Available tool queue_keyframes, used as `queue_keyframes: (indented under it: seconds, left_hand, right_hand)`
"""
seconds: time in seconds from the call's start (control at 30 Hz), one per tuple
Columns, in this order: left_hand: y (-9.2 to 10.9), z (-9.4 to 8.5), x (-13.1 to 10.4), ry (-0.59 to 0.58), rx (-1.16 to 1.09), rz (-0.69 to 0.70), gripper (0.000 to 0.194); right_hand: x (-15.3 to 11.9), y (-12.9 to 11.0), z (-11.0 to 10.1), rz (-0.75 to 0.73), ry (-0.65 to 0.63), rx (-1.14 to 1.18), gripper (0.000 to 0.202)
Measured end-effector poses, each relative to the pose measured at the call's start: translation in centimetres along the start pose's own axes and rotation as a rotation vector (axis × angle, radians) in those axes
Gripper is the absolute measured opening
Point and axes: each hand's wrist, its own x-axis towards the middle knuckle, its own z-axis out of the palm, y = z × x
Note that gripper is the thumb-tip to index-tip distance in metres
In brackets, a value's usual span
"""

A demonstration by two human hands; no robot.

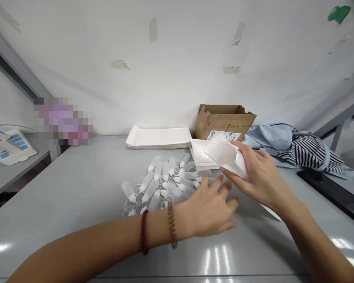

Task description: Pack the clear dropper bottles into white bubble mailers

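My right hand [255, 169] grips a white padded mailer [221, 152], its mouth spread apart and facing up and left. My left hand [208, 208] is just below the mailer, at the right edge of a pile of small bottles. Its fingers are spread and slightly blurred, with nothing visible in them. Several translucent plastic squeeze bottles [172, 190] with white caps and looped straps lie jumbled on the grey table [85, 188]. My left hand and wrist hide part of the pile. Another white padded mailer [199, 151] lies flat behind the held one.
A stack of white padded mailers [165, 138] lies against the wall. Beside it stands an open cardboard box [231, 122]. Light blue fabric [273, 137] with a striped cloth [308, 151] is at right, near a long black object [333, 192]. A blurred-out person [63, 122] is far left.
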Motion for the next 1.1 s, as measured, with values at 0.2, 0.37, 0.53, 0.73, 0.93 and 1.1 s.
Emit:
queue_keyframes:
  seconds: [0.2,0.37,0.53,0.73,0.93,1.1]
  left_hand:
    - [-1.5,1.9,0.6,-0.072,-0.037,-0.158,0.034]
    - [-2.5,1.2,-1.5,-0.091,-0.030,-0.156,0.026]
    - [-4.3,1.2,-2.6,-0.089,-0.030,-0.141,0.021]
    - [-6.8,-0.1,-2.9,-0.078,-0.033,-0.087,0.020]
    - [-2.6,-2.8,-6.2,-0.048,-0.014,-0.020,0.034]
    - [0.7,-1.4,-7.9,-0.014,0.095,-0.038,0.032]
  right_hand:
    - [-0.2,-0.4,0.1,-0.017,-0.049,0.028,0.055]
    - [-0.2,-0.4,0.0,-0.023,-0.006,0.013,0.054]
    - [-0.2,-0.2,-0.1,-0.031,0.025,-0.020,0.053]
    - [-0.2,0.0,0.2,-0.009,0.002,-0.019,0.052]
    - [-0.5,-0.1,0.5,-0.051,0.006,-0.008,0.053]
    - [-0.7,-0.8,0.5,-0.059,0.026,0.019,0.052]
